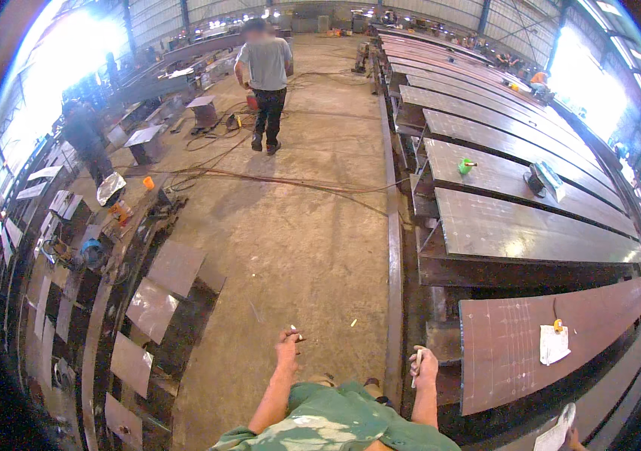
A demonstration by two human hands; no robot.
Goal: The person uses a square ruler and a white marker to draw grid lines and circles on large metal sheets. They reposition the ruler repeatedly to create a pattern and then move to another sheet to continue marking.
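My left hand [288, 350] is in front of me over the concrete floor, its fingers closed around a small white stub [294, 328]; whether it is chalk or something else I cannot make out. To its right, my right hand [426, 365] is closed on a thin pale stick [417, 359] held upright, beside the steel rail. The nearest steel beam [486, 353] lies just right of my right hand, with faint white layout lines on its brown face. On that beam rest a sheet of paper [556, 347] and a small yellow tool [559, 325].
Several long steel beams lie on supports to the right, one carrying a green cup [465, 166]. Steel plates [153, 308] line the left. Cables [290, 180] cross the floor. A person [266, 68] stands ahead; another person's hand [575, 442] shows near papers at lower right.
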